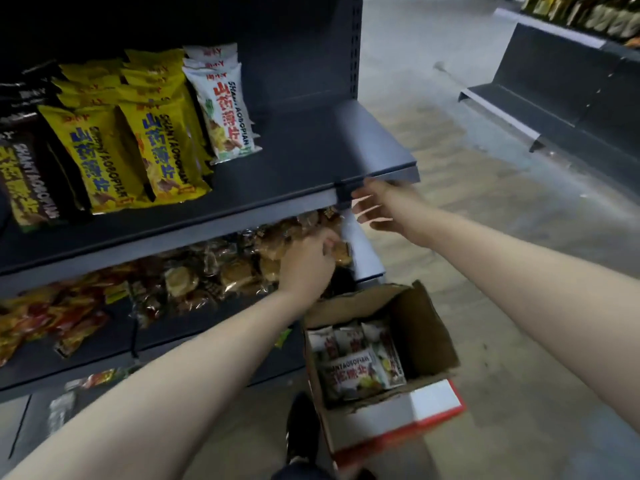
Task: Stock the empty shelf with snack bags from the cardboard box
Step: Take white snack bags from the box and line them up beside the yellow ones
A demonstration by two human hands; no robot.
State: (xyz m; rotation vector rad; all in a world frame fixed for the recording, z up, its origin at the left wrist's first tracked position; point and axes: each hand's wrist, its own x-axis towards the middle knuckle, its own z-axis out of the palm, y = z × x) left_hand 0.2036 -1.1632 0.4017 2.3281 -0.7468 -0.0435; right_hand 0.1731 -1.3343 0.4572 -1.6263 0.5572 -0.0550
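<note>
both hands (308, 261) (381, 209) motion-blurred

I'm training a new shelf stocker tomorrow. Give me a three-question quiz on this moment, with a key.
1. True or false: the cardboard box is empty.
2. Which snack bags stand nearest the bare right end of the upper shelf? A) black B) yellow C) white
3. Where is the left hand?

Key
1. False: white bags lie inside it.
2. C, the white snack bags; the yellow bags stand left of them.
3. On the clear-wrapped snacks on the shelf below, while the right hand is open beside the upper shelf's front edge, holding nothing.
</note>
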